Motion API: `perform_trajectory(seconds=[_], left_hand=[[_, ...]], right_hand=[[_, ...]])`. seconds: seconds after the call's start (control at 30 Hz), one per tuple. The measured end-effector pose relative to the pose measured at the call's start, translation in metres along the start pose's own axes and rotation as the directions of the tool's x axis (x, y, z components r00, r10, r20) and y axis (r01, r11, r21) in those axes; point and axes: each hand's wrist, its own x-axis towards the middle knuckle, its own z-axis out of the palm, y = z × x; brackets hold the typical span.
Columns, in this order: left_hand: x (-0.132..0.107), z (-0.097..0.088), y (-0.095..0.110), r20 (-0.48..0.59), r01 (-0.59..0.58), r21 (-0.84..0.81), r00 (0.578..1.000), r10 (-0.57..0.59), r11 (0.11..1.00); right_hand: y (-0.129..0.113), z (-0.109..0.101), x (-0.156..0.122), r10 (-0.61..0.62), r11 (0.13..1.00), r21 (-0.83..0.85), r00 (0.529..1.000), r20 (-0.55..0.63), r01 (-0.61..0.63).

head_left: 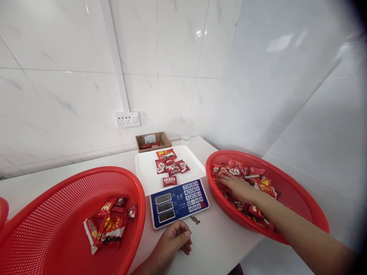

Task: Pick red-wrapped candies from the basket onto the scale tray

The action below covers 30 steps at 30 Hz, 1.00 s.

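Observation:
My right hand (237, 189) reaches into the right red basket (301, 198), palm down with the fingers stretched over small red snack packets (265, 187). Its fingertips are partly lost among the wrappers. My left hand (174, 241) rests on the table in front of the weighing scale (180, 202), fingers curled in and nothing seen in them. Several red packets (169, 181) lie on the scale's white tray (146, 168). In the left red basket (134, 214) there are several more packets (113, 227), some larger with yellow and white print.
Behind the scale stand an open cardboard box (166, 142) with red packets inside and a clear plastic bottle (186, 133). A small brown scrap (195, 220) lies on the white table (218, 244). A tiled wall with a power socket (128, 119) closes off the back.

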Motion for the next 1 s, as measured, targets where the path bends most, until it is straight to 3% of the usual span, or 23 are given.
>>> perform_trajectory(seconds=[0.2,0.47,0.53,0.63,0.73,0.83,0.93,1.0], left_hand=[[0.006,-0.004,-0.007,0.028,-0.002,-0.009,1.000,0.003,1.000],[0.006,-0.004,-0.005,0.049,-0.010,-0.010,0.999,0.010,1.000],[0.006,-0.004,-0.005,0.048,-0.015,-0.008,0.999,0.015,1.000],[0.006,-0.004,-0.005,0.045,-0.007,-0.002,0.999,0.007,1.000],[0.005,-0.004,-0.006,0.039,-0.010,0.016,0.999,0.010,1.000],[0.005,-0.003,-0.006,0.035,-0.019,0.029,0.999,0.018,0.999],[0.003,-0.001,-0.005,0.021,-0.027,0.052,0.999,0.026,0.998],[0.001,0.001,-0.003,-0.003,-0.031,0.066,1.000,0.031,0.997]], right_hand=[[-0.010,-0.008,-0.010,0.068,0.996,-0.062,0.996,-0.052,-0.071],[0.003,-0.010,-0.039,0.210,0.975,0.118,0.961,-0.181,-0.190],[0.003,-0.012,-0.049,0.251,0.962,0.172,0.931,-0.266,-0.210],[-0.004,-0.016,-0.067,0.396,0.898,0.344,0.842,-0.366,-0.273],[-0.013,-0.020,-0.084,0.584,0.763,0.525,0.752,-0.307,-0.378],[-0.017,-0.021,-0.095,0.677,0.679,0.601,0.677,-0.289,-0.423],[-0.007,-0.015,-0.098,0.717,0.640,0.613,0.646,-0.260,-0.463],[0.005,-0.006,-0.099,0.665,0.701,0.555,0.690,-0.284,-0.448]])
